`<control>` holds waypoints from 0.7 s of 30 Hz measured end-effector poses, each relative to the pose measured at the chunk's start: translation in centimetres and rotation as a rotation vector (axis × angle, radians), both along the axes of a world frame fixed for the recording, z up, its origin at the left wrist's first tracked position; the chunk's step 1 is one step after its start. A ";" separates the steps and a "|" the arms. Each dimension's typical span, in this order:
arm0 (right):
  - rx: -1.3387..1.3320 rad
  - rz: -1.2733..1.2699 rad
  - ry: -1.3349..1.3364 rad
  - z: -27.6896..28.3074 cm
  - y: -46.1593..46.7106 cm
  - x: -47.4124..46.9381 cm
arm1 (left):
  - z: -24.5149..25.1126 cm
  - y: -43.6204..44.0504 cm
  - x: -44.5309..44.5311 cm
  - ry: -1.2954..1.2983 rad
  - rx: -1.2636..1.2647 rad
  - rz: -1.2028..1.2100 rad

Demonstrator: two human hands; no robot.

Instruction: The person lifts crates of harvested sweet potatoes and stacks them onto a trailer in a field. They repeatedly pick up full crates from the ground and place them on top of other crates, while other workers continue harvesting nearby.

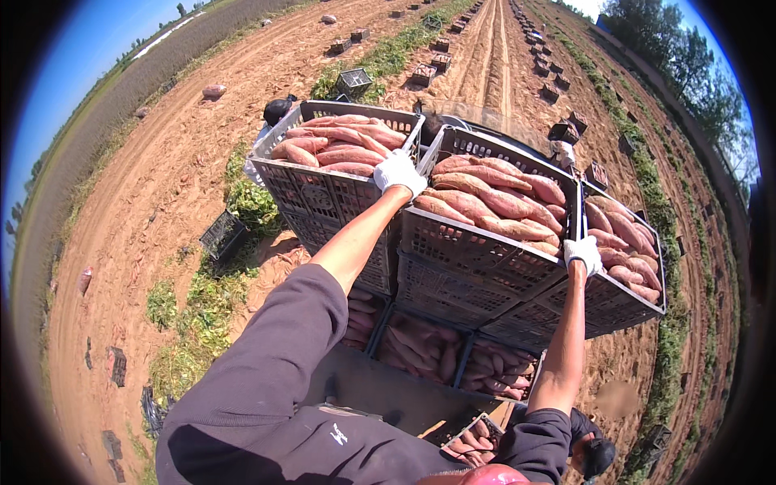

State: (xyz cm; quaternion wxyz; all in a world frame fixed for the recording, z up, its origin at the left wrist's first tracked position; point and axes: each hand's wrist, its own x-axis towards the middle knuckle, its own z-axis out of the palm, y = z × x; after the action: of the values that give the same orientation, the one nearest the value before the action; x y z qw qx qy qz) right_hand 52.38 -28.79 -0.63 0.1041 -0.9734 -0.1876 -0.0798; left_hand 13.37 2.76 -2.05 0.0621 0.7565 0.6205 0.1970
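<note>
Three black plastic crates heaped with sweet potatoes top the stacks before me: a left crate (321, 191), a middle crate (479, 242) and a right crate (624, 303). My left hand (400, 173), in a white knit glove, grips the rim at the left crate's near right corner, beside the middle crate. My right hand (583, 254), gloved alike, grips the rim where the middle and right crates meet. The fingertips of both hands are hidden. Sweet potatoes (503, 194) rise above the middle crate's rim. Both arms reach forward.
Lower crates of sweet potatoes (418, 348) stand on the vehicle bed (364, 379). Another filled crate (476, 442) is near my body. One person in a dark cap (597, 458) is at lower right, another (277, 112) behind the left crate. Crate rows (542, 66) line the field.
</note>
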 end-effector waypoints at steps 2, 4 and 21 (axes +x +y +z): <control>-0.049 0.000 -0.036 -0.2 -0.1 0.6 | -0.6 0.0 -0.1 -0.035 -0.017 0.009; -0.089 0.005 -0.014 -0.2 0.0 0.3 | -0.4 -0.2 -0.1 -0.051 -0.044 0.012; -0.138 -0.031 0.027 -1.1 -4.7 10.1 | -2.0 -0.4 6.6 0.027 0.025 -0.116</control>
State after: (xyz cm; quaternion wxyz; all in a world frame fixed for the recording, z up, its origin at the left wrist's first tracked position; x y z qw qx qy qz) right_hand 62.50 -33.45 -1.74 0.0380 -0.9821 -0.1761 -0.0551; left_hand 19.95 2.41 -4.00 0.0554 0.7944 0.5741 0.1904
